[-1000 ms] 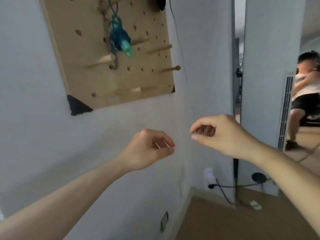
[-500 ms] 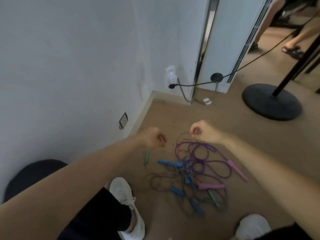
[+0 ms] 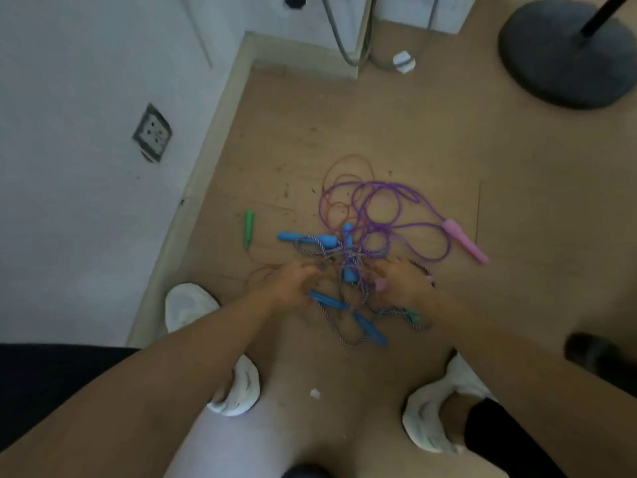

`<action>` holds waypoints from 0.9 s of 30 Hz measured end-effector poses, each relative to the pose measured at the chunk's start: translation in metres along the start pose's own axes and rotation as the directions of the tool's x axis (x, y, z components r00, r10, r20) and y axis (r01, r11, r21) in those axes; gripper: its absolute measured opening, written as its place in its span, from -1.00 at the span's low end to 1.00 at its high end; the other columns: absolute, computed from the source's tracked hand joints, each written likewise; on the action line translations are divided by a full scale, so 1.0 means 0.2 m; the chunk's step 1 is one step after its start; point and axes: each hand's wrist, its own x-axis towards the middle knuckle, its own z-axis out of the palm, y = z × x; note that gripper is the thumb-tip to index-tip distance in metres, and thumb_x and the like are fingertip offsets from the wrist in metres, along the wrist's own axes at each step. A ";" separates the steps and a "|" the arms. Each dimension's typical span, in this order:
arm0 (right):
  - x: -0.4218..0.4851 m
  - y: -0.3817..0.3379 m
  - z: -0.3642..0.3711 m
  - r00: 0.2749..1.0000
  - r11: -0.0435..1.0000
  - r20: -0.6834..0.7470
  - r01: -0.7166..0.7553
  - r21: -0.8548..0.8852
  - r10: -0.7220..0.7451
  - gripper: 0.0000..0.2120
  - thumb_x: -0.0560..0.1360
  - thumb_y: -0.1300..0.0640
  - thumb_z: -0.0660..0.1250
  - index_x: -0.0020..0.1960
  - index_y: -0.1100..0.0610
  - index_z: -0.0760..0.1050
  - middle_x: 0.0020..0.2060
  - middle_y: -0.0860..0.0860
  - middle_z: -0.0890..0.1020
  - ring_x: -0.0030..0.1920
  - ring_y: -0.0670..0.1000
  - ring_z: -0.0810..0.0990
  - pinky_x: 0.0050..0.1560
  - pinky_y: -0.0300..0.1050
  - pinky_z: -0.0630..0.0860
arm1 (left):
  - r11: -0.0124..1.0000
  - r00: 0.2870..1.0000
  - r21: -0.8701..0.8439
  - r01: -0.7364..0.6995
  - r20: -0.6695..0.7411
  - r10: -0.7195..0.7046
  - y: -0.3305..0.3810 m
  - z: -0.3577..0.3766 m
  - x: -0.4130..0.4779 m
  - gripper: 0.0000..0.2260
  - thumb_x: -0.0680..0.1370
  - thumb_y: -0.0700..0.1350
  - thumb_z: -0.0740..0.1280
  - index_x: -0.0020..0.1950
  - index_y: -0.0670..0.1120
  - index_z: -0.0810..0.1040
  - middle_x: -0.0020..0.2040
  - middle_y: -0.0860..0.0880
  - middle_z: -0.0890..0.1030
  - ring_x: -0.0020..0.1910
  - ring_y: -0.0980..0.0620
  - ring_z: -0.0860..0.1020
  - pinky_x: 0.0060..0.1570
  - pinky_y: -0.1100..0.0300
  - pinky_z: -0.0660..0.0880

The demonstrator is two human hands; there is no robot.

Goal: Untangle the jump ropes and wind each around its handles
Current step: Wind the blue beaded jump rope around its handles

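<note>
Tangle of ropes (image 3: pixel 351 260) lies on the floor (image 3: pixel 517 201), near the wall corner. Purple rope (image 3: pixel 386 183) loops out toward 12 o'clock of the tangle. One pink handle (image 3: pixel 465 243) lies at 3 o'clock and a green handle (image 3: pixel 249 228) lies apart at 9 o'clock.

Left hand (image 3: pixel 293 284) is down at the 8 o'clock edge of the tangle, fingers curled at the end of a blue handle (image 3: pixel 327 300). Grip cannot be confirmed through blur. Right hand (image 3: pixel 403 284) is down at the 4 o'clock edge, over cords. Its fingers are blurred and their state cannot be told.

Wall socket (image 3: pixel 152 132) is at 10 o'clock and a stand base (image 3: pixel 558 53) is at 1 o'clock, both well apart from the tangle.
</note>
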 end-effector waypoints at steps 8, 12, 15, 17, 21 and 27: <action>0.03 0.18 0.24 0.991 0.991 -0.047 -0.122 0.060 0.125 -0.68 0.39 -0.09 0.47 0.12 -0.09 0.60 0.01 0.05 0.52 0.14 0.16 0.46 0.16 0.07 0.42 | 0.960 0.993 0.276 -0.046 0.118 0.014 -0.07 0.19 0.02 -0.78 0.48 -0.01 0.37 0.08 -0.04 0.65 0.05 -0.05 0.65 0.06 -0.07 0.61 -0.01 0.07 0.52; 0.04 0.19 0.22 0.988 0.967 -0.084 -0.109 0.232 0.132 -0.78 0.35 -0.02 0.50 -0.02 -0.09 0.63 0.02 0.03 0.58 0.12 0.09 0.52 0.19 0.05 0.45 | 0.924 0.990 0.383 0.009 0.128 -0.062 -0.07 0.10 -0.01 -0.74 0.40 0.14 0.38 -0.25 -0.05 0.51 -0.27 0.02 0.57 -0.25 0.01 0.54 -0.32 0.14 0.41; 0.05 0.20 0.22 0.986 0.958 -0.120 -0.082 0.275 0.119 -0.79 0.33 0.05 0.53 -0.04 -0.02 0.65 -0.04 0.05 0.61 0.05 0.11 0.56 0.14 0.06 0.49 | 0.969 0.990 0.246 -0.009 -0.137 0.044 0.02 0.04 0.02 -0.77 0.38 0.13 0.30 -0.12 -0.01 0.52 -0.15 0.03 0.58 -0.15 -0.03 0.58 -0.24 0.08 0.51; 0.05 0.21 0.23 0.985 0.962 -0.135 -0.068 0.266 0.107 -0.80 0.34 0.04 0.51 -0.04 -0.06 0.65 -0.05 0.02 0.61 0.04 0.10 0.57 0.11 0.03 0.50 | 0.967 0.971 0.251 -0.050 -0.216 0.106 0.12 0.02 0.09 -0.75 0.44 -0.02 0.35 0.09 -0.01 0.47 0.04 -0.02 0.55 0.01 -0.07 0.55 -0.14 0.04 0.51; 0.04 0.19 0.25 0.984 0.966 -0.143 -0.065 0.252 0.104 -0.74 0.38 0.04 0.50 0.07 -0.03 0.65 -0.02 0.03 0.61 0.06 0.07 0.54 0.12 0.00 0.49 | 0.905 0.960 0.389 -0.173 -0.138 0.242 0.29 0.01 0.25 -0.39 0.47 -0.17 0.42 0.49 0.08 0.33 0.19 -0.07 0.38 0.11 -0.03 0.41 -0.14 0.09 0.50; 0.02 0.20 0.24 0.976 0.963 -0.206 -0.017 0.269 0.075 -0.77 0.38 0.02 0.48 0.04 -0.02 0.66 -0.08 0.03 0.64 -0.03 0.13 0.58 0.03 0.07 0.54 | 0.851 0.904 0.398 -0.343 -0.105 0.414 0.33 -0.06 0.33 -0.77 0.51 0.00 0.45 0.16 0.03 0.69 0.08 0.00 0.58 0.06 -0.05 0.46 -0.03 -0.02 0.50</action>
